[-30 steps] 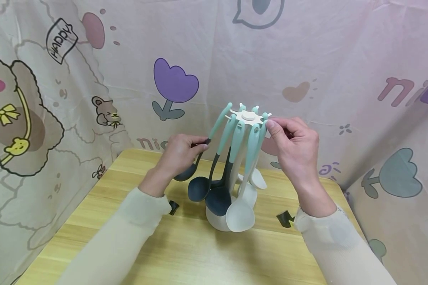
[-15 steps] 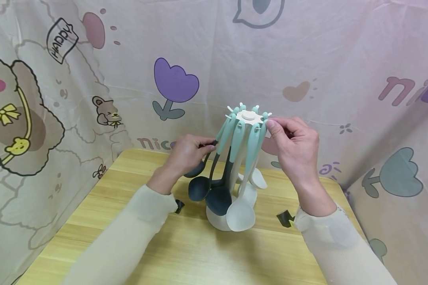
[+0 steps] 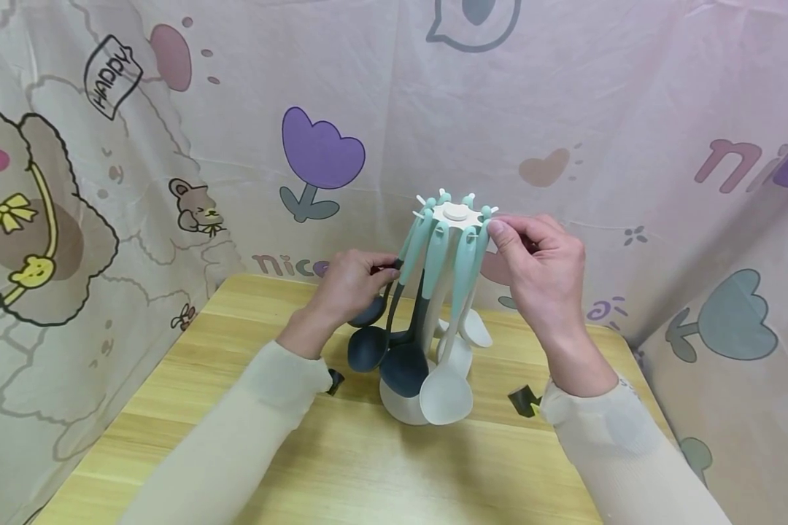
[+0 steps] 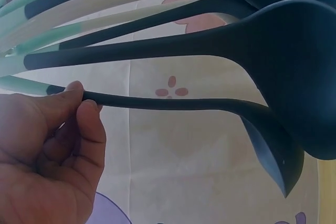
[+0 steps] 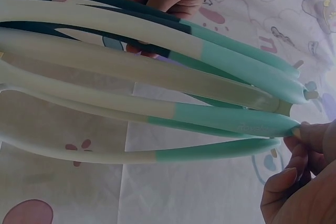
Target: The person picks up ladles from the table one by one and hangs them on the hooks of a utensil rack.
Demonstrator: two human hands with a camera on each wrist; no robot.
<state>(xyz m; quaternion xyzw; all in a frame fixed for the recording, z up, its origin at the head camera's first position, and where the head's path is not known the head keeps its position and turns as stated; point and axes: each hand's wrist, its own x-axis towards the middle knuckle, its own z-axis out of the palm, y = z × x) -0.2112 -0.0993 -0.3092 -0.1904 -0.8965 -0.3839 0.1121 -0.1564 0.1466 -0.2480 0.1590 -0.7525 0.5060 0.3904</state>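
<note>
A white rotating utensil rack [image 3: 456, 212] stands on the table with mint-handled utensils hanging round its hooked top. At its left side my left hand [image 3: 351, 288] pinches a dark blue ladle [image 4: 173, 103] between thumb and fingers, just below the mint part of its handle. The ladle's upper end is at the rack's top, partly hidden behind another handle. My right hand [image 3: 543, 266] pinches the top end of a white utensil's mint handle [image 5: 236, 120] at the rack's right edge. Dark ladles [image 3: 403, 370] and white utensils [image 3: 446, 395] hang in front.
The rack's round white base [image 3: 403, 408] rests on the wooden table [image 3: 289, 467]. Small black pieces, one at the left cuff [image 3: 335, 381] and one at the right cuff [image 3: 524, 401], show by the sleeves. Patterned cloth [image 3: 394, 87] encloses the back and sides.
My left hand has moved right with the dark blue ladle, bringing its handle from outside the rack's top in beside the other hanging utensils. My right hand stays in place.
</note>
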